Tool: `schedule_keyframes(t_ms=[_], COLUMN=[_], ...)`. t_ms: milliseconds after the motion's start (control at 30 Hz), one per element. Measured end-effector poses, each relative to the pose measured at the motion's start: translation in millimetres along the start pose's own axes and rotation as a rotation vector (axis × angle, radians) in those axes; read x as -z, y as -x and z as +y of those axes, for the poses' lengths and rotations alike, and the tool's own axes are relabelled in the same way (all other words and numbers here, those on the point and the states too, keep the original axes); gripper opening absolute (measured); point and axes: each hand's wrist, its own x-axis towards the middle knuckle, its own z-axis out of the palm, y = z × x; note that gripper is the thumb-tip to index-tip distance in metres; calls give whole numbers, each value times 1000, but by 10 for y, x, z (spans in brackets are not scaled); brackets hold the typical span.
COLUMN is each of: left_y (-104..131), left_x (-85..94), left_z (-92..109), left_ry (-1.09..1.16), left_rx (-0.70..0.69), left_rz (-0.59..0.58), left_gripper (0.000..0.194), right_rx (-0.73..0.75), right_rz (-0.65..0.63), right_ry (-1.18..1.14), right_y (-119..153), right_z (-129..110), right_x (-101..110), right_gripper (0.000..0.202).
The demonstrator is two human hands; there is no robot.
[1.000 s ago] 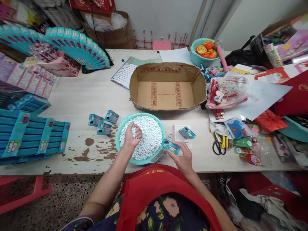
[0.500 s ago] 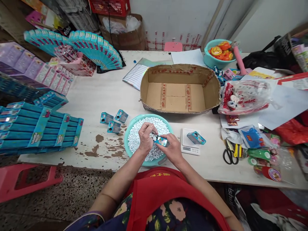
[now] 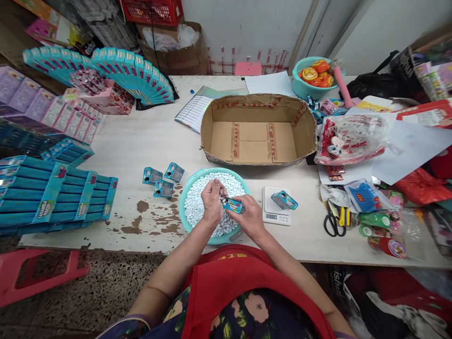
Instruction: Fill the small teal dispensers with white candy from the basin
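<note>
Over a light-green basin (image 3: 183, 207) full of small white candies (image 3: 199, 200), my right hand (image 3: 249, 216) grips a small blue candy box (image 3: 233, 205), its end turned toward my left hand. My left hand (image 3: 213, 202) is curled closed against that end, with some white candies showing at its fingers. Right of the basin, another blue box (image 3: 284, 200) lies on a white digital scale (image 3: 270, 207). Left of the basin are three similar blue boxes (image 3: 163, 189) with a dark round opening on top.
An open cardboard box (image 3: 254, 155) stands behind the basin. Stacked blue display cartons (image 3: 49, 197) fill the left side. To the right lie black scissors (image 3: 332, 226), a yellow cutter (image 3: 344, 216), plastic bags and a green basin (image 3: 300, 87) of orange toys. A pink stool (image 3: 42, 278) stands at lower left.
The whole view has shifted slightly to the left. My left hand has tipped more upright and closed against the end of the blue box, while my right hand keeps its hold.
</note>
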Motion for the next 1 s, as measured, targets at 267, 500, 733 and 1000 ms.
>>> schedule_keyframes(t_ms=[267, 500, 733, 1000], left_y=[-152, -343, -208, -253], left_x=[127, 607, -356, -1139], left_z=[33, -260, -787, -1515], left_ry=[28, -1102, -1240, -1159], left_rx=[106, -118, -396, -232], left_rz=[22, -406, -815, -1244], left_gripper=[40, 18, 24, 36], right_rx=[-52, -162, -600, -724], right_rz=[20, 92, 486, 823], right_ry=[-128, -217, -38, -67], right_y=[37, 663, 1476, 1073], right_z=[26, 395, 1099, 1496], right_x=[107, 768, 1280, 1323], right_gripper=[28, 31, 39, 57])
